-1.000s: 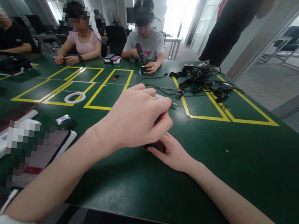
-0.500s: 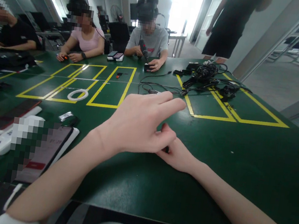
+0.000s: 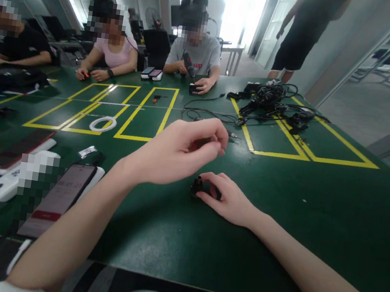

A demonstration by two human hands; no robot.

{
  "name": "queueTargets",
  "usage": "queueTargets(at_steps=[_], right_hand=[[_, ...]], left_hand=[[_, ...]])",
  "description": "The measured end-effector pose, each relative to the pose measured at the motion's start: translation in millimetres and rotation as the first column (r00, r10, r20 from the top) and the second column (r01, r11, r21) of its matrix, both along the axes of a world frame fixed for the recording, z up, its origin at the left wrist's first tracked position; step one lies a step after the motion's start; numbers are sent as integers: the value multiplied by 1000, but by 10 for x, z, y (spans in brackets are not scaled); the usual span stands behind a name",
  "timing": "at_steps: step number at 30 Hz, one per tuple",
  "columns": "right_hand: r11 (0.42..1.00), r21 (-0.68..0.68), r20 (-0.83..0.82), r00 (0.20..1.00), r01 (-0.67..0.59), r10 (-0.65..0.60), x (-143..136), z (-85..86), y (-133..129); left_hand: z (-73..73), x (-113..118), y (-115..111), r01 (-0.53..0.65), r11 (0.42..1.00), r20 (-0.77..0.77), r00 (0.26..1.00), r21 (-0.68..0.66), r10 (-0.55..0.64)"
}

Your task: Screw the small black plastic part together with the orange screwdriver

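Note:
My right hand (image 3: 227, 198) rests on the green table, thumb and forefinger closed around a small black part (image 3: 196, 186) with a round, hollow-looking top. The part stands upright on the table, and its exact kind is not clear. Up and to the left of it, my left hand (image 3: 182, 156) is raised, its fingers curled and the fingertips brought close to the thumb. Whatever those fingertips may hold is hidden. Beyond them, thin metal-tipped pieces (image 3: 233, 136) show near the cables.
Tangled black cables (image 3: 270, 98) lie at the back right. Yellow tape outlines (image 3: 145, 110) and a white tape roll (image 3: 103, 124) are on the table. A phone (image 3: 60, 199) and a power strip (image 3: 18, 177) lie at left. Across the table, a person holds a power drill (image 3: 189, 65).
My left hand has lifted off the right hand and drawn back to the left, its fingers curling inward. The black part in my right hand has come into view.

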State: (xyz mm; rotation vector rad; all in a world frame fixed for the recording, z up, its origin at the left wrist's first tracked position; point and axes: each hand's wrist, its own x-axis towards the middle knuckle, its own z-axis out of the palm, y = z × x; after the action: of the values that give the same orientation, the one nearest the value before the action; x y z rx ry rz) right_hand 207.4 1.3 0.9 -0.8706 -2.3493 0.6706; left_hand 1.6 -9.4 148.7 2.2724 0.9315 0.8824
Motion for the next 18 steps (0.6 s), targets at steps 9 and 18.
queueTargets(at_steps=[9, 18], right_hand=[[1000, -25, 27, 1000, 5, -5, 4, -3, 9], [999, -53, 44, 999, 2, 1, 11, -8, 13]], left_hand=[[-392, -193, 118, 261, 896, 570, 822, -358, -12], [-513, -202, 134, 409, 758, 760, 627, -508, 170]])
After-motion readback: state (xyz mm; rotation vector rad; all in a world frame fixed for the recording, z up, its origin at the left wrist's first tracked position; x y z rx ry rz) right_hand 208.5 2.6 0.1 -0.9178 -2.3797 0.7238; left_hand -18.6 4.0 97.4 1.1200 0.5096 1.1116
